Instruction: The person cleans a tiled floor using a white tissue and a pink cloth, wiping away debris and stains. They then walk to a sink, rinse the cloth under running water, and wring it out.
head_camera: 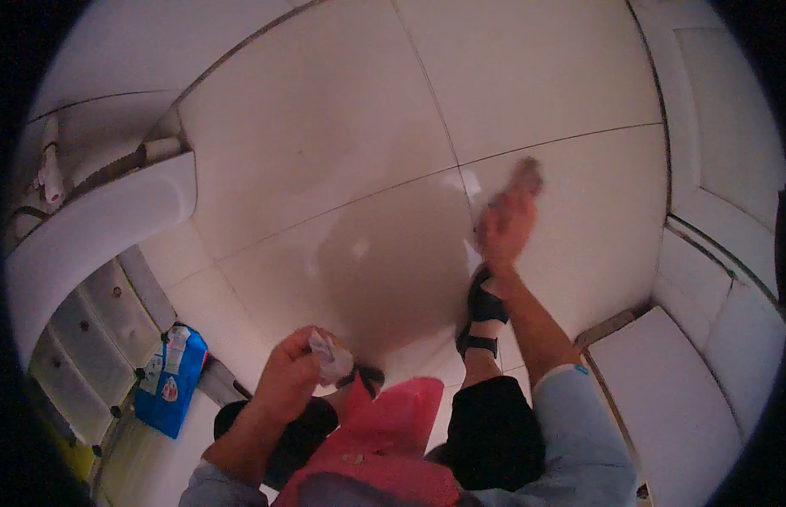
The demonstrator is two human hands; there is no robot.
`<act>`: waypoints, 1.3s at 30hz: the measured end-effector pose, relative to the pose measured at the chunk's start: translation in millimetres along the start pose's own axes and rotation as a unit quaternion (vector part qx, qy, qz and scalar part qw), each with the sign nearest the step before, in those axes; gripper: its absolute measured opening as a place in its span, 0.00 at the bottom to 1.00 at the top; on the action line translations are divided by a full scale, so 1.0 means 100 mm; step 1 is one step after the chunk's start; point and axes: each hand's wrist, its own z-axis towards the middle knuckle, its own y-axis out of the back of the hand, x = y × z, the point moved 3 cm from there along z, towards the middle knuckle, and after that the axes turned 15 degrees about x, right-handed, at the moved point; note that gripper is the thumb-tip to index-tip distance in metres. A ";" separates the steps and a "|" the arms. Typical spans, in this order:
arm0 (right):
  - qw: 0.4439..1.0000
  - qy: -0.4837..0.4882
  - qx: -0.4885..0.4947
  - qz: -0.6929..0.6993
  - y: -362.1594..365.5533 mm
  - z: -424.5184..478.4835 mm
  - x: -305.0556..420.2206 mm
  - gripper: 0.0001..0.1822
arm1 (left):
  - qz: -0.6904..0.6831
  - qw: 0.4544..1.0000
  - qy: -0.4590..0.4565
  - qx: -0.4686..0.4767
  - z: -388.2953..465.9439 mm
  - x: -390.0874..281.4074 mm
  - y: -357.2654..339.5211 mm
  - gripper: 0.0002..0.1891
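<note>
My left hand (291, 374) holds a crumpled, whitish, translucent piece of material (330, 358), possibly thin plastic, between thumb and fingers, above my left foot. My right hand (509, 222) reaches forward over the tiled floor (380, 203), in front of my right sandal (487, 304). It is motion-blurred, with a small dark brownish thing (527, 174) at its fingertips; whether this is an object or the blurred fingers I cannot tell. Pink cloth (393, 431) hangs between my knees.
A white basin (114, 196) with a hose beside it stands at the left. Below it, a blue packet (177, 380) leans by grey panels (95, 336). A white panelled door (735, 127) is at the right, and a flat white surface (665, 380) lies at the lower right.
</note>
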 end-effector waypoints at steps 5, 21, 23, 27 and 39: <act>0.991 0.115 0.059 0.017 -1.02 0.48 1.01 0.27 | -0.027 0.998 0.061 -0.019 -0.30 0.24 -0.25 0.09; 0.527 -0.412 0.397 0.629 -0.66 -1.27 1.60 0.14 | 0.046 0.975 0.092 0.197 -0.73 1.68 -0.51 0.09; 0.448 -0.357 0.412 0.708 -0.05 -1.40 1.88 0.20 | 0.068 0.971 0.112 0.199 -0.81 1.77 -0.38 0.09; 0.435 -0.392 0.440 0.680 1.22 -1.41 2.37 0.28 | 0.091 0.978 0.136 0.134 -1.33 2.11 -0.09 0.09; 0.469 -0.350 0.399 0.706 3.10 -1.53 3.31 0.21 | 0.191 0.967 -0.109 0.131 -3.19 0.09 -1.22 0.11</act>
